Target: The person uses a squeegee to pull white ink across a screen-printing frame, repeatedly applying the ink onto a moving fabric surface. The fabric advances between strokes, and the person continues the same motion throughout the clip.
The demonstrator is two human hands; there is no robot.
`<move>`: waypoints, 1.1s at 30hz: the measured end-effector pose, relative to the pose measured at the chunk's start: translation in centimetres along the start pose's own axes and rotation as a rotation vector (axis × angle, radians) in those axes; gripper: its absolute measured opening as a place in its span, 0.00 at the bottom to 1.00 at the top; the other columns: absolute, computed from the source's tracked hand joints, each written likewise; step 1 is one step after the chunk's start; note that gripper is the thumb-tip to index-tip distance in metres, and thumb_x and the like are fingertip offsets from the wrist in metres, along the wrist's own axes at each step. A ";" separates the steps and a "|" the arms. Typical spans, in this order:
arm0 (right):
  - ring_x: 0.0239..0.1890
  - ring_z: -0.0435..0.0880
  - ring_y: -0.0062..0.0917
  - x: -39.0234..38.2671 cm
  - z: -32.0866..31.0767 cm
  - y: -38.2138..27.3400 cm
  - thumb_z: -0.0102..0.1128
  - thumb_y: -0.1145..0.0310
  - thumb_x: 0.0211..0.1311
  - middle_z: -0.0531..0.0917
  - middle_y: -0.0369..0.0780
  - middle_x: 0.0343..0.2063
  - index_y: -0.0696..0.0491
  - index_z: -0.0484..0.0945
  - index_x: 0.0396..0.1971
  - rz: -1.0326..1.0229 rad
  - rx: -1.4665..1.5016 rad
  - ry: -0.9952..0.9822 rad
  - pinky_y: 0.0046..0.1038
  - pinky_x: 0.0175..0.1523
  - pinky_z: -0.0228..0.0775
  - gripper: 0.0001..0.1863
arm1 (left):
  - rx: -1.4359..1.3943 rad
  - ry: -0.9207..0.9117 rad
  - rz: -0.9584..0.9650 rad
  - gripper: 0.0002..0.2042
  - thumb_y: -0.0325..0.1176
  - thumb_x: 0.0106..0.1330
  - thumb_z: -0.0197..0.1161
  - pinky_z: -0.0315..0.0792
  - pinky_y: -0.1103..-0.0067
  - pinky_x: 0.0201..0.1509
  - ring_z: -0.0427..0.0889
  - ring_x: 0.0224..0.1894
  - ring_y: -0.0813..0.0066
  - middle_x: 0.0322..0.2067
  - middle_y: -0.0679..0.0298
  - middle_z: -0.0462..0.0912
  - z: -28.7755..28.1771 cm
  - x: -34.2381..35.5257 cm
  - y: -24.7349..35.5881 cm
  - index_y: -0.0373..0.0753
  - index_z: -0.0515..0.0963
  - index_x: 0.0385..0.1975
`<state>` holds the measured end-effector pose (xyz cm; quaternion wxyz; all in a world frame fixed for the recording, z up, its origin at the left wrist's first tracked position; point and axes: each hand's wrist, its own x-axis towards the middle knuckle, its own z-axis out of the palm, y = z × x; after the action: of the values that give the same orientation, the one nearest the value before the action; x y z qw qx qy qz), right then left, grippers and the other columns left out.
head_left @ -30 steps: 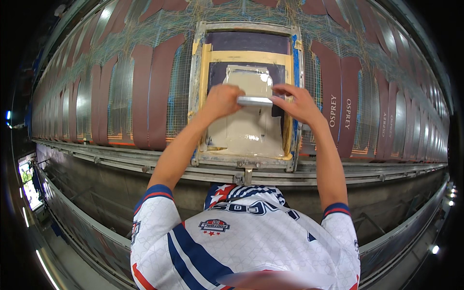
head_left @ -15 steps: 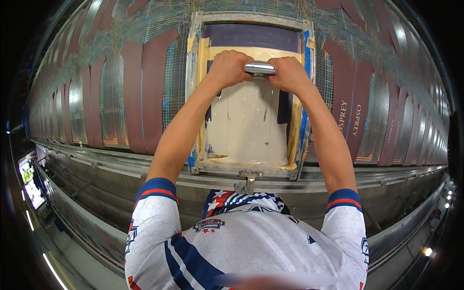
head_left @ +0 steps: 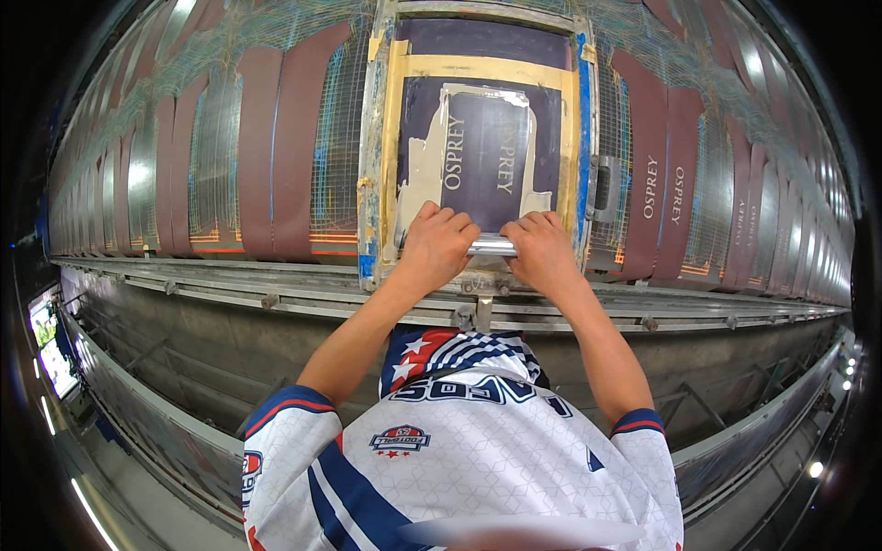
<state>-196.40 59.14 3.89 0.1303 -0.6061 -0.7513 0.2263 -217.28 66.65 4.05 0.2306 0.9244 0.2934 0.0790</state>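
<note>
Both hands grip a squeegee [head_left: 491, 246] with a silvery metal handle at the near end of a screen printing frame [head_left: 369, 184]. My left hand [head_left: 436, 246] is closed round its left end, and my right hand [head_left: 542, 248] round its right end. Beyond the squeegee, the dark purple mesh [head_left: 482, 165] shows lettering inside a scraped strip. Thick cream ink [head_left: 421, 179] borders that strip on its sides and far end. Yellow tape [head_left: 487, 67] lines the frame's inside, with blue tape along its right side. The squeegee's blade is hidden below the handle and my fingers.
Maroon cut panels [head_left: 296, 138] lie in rows on the long table to the left. More maroon panels [head_left: 648, 174], some with pale lettering, lie to the right. A metal rail [head_left: 230, 275] runs along the table's near edge, close to my body.
My hands have drawn the squeegee from the frame's far part to its near end. Cream ink that covered the middle of the mesh is now scraped away, showing the lettering.
</note>
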 end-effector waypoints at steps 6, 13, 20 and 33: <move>0.35 0.83 0.38 5.5 -1.4 3.7 0.70 0.63 0.50 0.84 0.42 0.25 0.49 0.81 0.30 0.004 -0.025 -0.091 0.40 0.44 0.71 0.09 | 0.050 -0.110 -0.012 0.12 0.37 0.45 0.77 0.66 0.68 0.44 0.84 0.35 0.66 0.28 0.65 0.84 -2.0 5.5 -3.7 0.45 0.83 0.28; 0.34 0.87 0.45 17.7 -5.5 10.1 0.68 0.62 0.51 0.87 0.47 0.28 0.51 0.84 0.31 0.095 -0.004 -0.112 0.43 0.44 0.79 0.10 | 0.041 0.013 0.003 0.10 0.39 0.46 0.77 0.74 0.65 0.41 0.84 0.31 0.58 0.24 0.61 0.85 -4.0 17.5 -12.0 0.47 0.86 0.28; 0.36 0.87 0.46 20.8 -6.0 11.7 0.66 0.64 0.52 0.87 0.49 0.31 0.53 0.84 0.33 0.147 0.083 -0.196 0.42 0.45 0.80 0.11 | -0.018 -0.049 -0.083 0.12 0.36 0.47 0.77 0.72 0.70 0.47 0.83 0.31 0.58 0.27 0.60 0.86 -4.5 19.6 -13.2 0.44 0.86 0.32; 0.42 0.82 0.36 4.1 -0.5 1.6 0.71 0.68 0.45 0.84 0.41 0.30 0.51 0.80 0.33 0.000 -0.007 -0.173 0.38 0.52 0.68 0.13 | -0.064 0.040 0.000 0.14 0.31 0.42 0.76 0.64 0.69 0.42 0.80 0.33 0.64 0.28 0.67 0.82 -0.3 2.6 -3.4 0.44 0.82 0.30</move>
<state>-195.76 63.45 3.22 0.0627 -0.5846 -0.7605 0.2754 -216.93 70.77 2.74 0.2542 0.9148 0.2952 0.1067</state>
